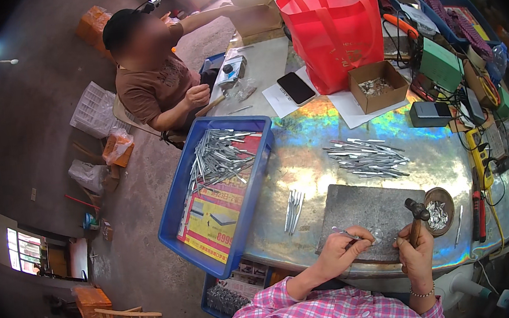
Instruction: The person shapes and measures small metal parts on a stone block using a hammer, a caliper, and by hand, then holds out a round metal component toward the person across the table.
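left hand [340, 250] pinches a thin metal strip [349, 234] on the grey slab [369, 209] | right hand [415, 252] grips a small hammer [417, 212] | few strips [293, 207] set aside | pile [368, 157] and blue tray [218, 162] remain

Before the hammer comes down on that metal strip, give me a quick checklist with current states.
1. Left hand pinches the thin metal strip: ok.
2. Strip lies over the dark metal block: ok.
3. Right hand grips the hammer handle, head raised: ok.
4. Left fingertips apart from the strike spot: cannot tell, they sit close to the strip's end.
5. Round bowl of small metal bits beside the hammer, apart from its head: ok.
6. Co-worker's hand far across the table: ok.
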`<action>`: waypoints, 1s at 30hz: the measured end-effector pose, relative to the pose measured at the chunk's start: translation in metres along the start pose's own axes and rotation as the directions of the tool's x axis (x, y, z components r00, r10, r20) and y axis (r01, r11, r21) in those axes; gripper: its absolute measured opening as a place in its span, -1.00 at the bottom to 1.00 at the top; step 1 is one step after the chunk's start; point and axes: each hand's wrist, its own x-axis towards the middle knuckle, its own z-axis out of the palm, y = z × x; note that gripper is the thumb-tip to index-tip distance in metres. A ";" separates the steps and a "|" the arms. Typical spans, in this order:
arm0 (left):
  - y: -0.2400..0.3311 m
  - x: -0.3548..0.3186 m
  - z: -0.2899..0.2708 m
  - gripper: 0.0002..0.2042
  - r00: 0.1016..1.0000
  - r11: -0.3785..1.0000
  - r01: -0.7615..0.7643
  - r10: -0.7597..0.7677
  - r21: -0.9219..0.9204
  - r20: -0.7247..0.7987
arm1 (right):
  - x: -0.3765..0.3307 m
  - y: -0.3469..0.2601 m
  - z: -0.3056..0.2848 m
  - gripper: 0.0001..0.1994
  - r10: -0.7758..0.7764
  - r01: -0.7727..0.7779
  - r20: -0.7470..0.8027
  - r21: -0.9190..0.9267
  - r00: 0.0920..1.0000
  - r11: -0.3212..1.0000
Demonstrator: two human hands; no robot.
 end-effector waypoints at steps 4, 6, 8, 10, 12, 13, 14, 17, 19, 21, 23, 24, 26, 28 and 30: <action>-0.005 0.001 -0.003 -0.90 0.992 0.991 0.126 -0.127 -0.036 -0.012 | 0.000 0.000 0.003 -0.91 0.037 -0.037 -0.011 0.003 0.999 0.999; -0.004 -0.002 -0.004 -0.90 0.993 0.993 0.117 -0.118 -0.021 -0.022 | -0.002 -0.003 0.006 -0.91 0.068 -0.068 0.034 -0.017 0.997 0.998; -0.004 -0.004 -0.003 -0.91 0.993 0.994 0.111 -0.112 -0.010 -0.031 | -0.002 0.001 0.007 -0.91 0.047 -0.045 0.035 -0.044 0.998 0.998; -0.002 -0.003 -0.003 -0.90 0.991 0.991 0.132 -0.131 0.034 -0.010 | -0.001 0.004 0.009 -0.91 0.022 -0.019 0.041 -0.065 0.999 0.998; 0.000 0.000 -0.003 -0.89 0.988 0.986 0.153 -0.153 0.058 -0.004 | 0.002 0.005 0.012 -0.92 0.013 -0.008 0.052 -0.090 0.999 0.996; 0.001 0.001 -0.003 -0.89 0.985 0.982 0.171 -0.172 0.085 0.006 | 0.003 0.005 0.014 -0.92 0.018 -0.013 0.052 -0.092 0.998 0.996; 0.000 0.003 -0.004 -0.89 0.985 0.981 0.174 -0.175 0.082 0.005 | 0.006 0.004 0.018 -0.93 -0.021 0.030 0.065 -0.147 0.998 0.989; -0.003 0.008 -0.005 -0.90 0.990 0.985 0.135 -0.139 0.105 0.026 | 0.009 0.004 0.023 -0.94 -0.070 0.091 0.097 -0.241 0.993 0.966; -0.005 0.010 -0.006 -0.90 0.996 0.989 0.083 -0.086 0.121 0.019 | 0.012 0.003 0.025 -0.94 -0.082 0.111 0.114 -0.277 0.990 0.954; -0.006 0.011 -0.005 -0.90 0.997 0.989 0.073 -0.074 0.129 -0.001 | 0.013 0.002 0.024 -0.95 -0.069 0.099 0.120 -0.271 0.990 0.957; -0.005 0.010 -0.004 -0.90 0.998 0.988 0.063 -0.060 0.138 -0.024 | 0.012 0.008 0.022 -0.95 -0.089 0.121 0.123 -0.284 0.988 0.951; -0.005 0.009 -0.003 -0.89 0.998 0.987 0.060 -0.058 0.147 -0.019 | 0.012 0.010 0.020 -0.95 -0.115 0.150 0.132 -0.299 0.985 0.943; -0.004 0.006 -0.001 -0.89 0.998 0.986 0.062 -0.061 0.153 -0.014 | 0.008 0.006 0.021 -0.95 -0.098 0.133 0.131 -0.294 0.987 0.947; -0.001 0.002 0.004 -0.89 0.994 0.980 0.104 -0.106 0.169 0.000 | 0.004 0.005 0.019 -0.95 -0.077 0.110 0.126 -0.289 0.989 0.951; -0.004 0.001 0.004 -0.89 0.995 0.984 0.096 -0.098 0.153 0.006 | 0.002 0.009 0.018 -0.95 -0.085 0.118 0.118 -0.312 0.989 0.943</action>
